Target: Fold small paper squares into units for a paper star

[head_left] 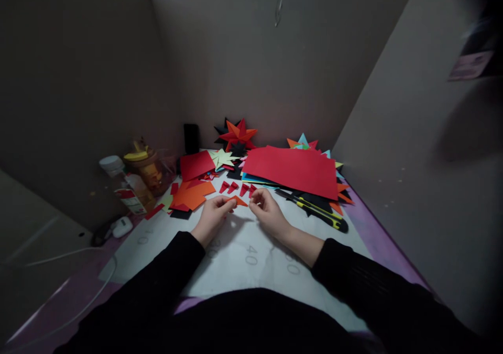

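While working the small orange paper piece [240, 202] between both hands, probably to fold or crease, pin the near-side layers with the left hand [214, 215] first, then press along the edge from held end to free tip. Best to line up corners before pressing hard, and to run a fingertip or nail along the crease in one firm pass; too much force at the narrow tip could bend or blunt thin paper. Probably steadier to lower the paper onto the white numbered sheet [231, 278] for a sharp crease than to press in mid-air.

Piece pinched at left between thumb and fingers of the left hand. Right hand [271, 218] curled, thumb and forefinger drawn close, just beside the free tip; cannot tell whether touching or gripping paper.

Located near the middle of the bench [367, 222], just on the near side of the row of small red folded pieces [223, 187], between orange sheets [192, 194] at left and black-and-yellow cutter [334, 221] at right. Slim and roughly triangular in outline, with narrow tip pointing toward the right hand. Long axis running mostly left to right, slanting slightly toward the body at the right end; left end partly hidden by fingers.
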### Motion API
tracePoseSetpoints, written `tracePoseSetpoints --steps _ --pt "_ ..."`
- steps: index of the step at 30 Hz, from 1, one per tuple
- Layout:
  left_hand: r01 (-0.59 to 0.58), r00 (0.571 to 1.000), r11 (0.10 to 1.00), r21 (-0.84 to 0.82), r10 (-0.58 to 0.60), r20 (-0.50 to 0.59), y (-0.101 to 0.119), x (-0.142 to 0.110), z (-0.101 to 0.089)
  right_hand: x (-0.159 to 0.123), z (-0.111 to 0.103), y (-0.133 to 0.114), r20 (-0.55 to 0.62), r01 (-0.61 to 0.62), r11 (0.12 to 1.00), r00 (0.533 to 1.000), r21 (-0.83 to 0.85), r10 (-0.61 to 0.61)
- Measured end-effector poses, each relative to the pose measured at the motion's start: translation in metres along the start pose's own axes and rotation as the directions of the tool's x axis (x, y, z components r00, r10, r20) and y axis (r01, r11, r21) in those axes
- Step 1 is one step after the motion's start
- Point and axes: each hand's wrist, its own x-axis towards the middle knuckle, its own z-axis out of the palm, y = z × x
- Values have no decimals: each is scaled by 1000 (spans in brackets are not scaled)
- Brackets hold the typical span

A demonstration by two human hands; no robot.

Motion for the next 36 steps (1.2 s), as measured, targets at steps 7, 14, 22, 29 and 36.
tracePoseSetpoints --steps 7,14,22,29,36 --pt "-18 988 999 38 12 153 -3 -4 3 1 4 3 65 -64 991 996 120 57" --pt "-35 986 996 82 21 167 -7 -2 3 2 -1 3 64 -63 993 996 101 57" --pt "-17 993 999 -29 20 117 -4 -2 4 -2 -3 6 107 49 993 994 -108 -37" --pt "-22 993 1000 8 21 112 -3 -3 5 -2 -2 3 63 48 989 997 -143 -39" --pt "-43 991 997 66 35 129 1 -5 7 2 -5 11 52 19 1000 998 -3 -18"
